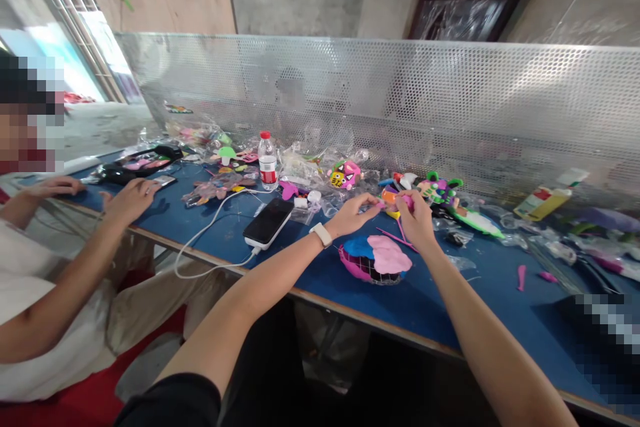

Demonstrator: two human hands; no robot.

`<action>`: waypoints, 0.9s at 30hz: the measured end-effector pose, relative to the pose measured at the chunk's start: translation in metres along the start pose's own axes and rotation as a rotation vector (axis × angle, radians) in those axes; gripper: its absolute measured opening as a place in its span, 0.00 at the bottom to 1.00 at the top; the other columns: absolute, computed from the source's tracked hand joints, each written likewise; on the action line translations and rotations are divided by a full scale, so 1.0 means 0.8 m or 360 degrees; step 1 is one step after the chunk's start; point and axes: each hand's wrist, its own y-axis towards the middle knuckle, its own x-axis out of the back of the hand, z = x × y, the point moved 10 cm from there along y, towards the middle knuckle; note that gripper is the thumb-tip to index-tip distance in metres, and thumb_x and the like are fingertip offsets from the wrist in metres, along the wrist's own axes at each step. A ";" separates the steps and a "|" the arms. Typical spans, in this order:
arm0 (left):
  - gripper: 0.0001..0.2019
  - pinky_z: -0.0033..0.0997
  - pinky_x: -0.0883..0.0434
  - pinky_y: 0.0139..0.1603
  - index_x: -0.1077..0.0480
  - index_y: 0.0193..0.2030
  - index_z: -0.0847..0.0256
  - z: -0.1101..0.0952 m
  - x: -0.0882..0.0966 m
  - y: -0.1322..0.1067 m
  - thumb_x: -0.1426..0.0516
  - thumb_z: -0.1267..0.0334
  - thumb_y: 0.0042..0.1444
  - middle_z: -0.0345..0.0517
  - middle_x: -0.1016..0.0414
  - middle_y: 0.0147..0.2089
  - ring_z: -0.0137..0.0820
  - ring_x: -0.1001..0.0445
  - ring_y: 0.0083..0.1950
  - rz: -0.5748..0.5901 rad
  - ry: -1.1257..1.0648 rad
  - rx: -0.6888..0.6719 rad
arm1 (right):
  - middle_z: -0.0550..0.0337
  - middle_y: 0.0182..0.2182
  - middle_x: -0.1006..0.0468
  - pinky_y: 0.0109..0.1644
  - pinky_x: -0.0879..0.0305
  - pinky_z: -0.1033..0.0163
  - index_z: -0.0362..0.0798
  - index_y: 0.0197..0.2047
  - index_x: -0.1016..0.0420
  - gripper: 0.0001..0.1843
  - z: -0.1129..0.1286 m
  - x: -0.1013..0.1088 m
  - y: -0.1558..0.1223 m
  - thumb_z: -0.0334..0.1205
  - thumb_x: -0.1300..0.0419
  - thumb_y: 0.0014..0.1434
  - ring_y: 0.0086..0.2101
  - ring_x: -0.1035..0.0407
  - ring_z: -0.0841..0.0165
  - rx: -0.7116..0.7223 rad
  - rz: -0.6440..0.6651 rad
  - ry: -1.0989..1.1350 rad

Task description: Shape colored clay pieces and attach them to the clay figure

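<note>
My left hand [357, 212] pinches a small bit of pink modelling clay [381, 205] between thumb and fingertips. Close beside it, my right hand [418, 219] is closed on a darker pink lump of clay [407, 201]. Below both hands, a rounded wire-mesh form [384, 276] rests on the table, partly covered with blue, light pink and magenta clay; bare mesh shows at its front. Thin pink sticks [397, 240] lie behind the form. An orange piece [389, 195] is visible between my hands; what it belongs to is unclear.
A black phone on a white power bank [269, 221] with a cable lies left of my arm. Behind stand a red-capped bottle [268, 163] and a clay tiger face [344, 175] among plastic wrapping. A co-worker's hand [131, 199] is at the left. A perforated metal panel [350, 80] backs the table.
</note>
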 end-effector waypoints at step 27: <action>0.27 0.30 0.36 0.37 0.27 0.27 0.64 0.043 0.022 -0.004 0.36 0.38 0.57 0.40 0.29 0.26 0.27 0.34 0.32 -0.0376 -0.0250 0.0396 | 0.52 0.36 0.18 0.46 0.27 0.50 0.52 0.38 0.16 0.20 0.044 -0.027 -0.012 0.59 0.37 0.67 0.37 0.24 0.57 0.0444 0.0306 -0.0148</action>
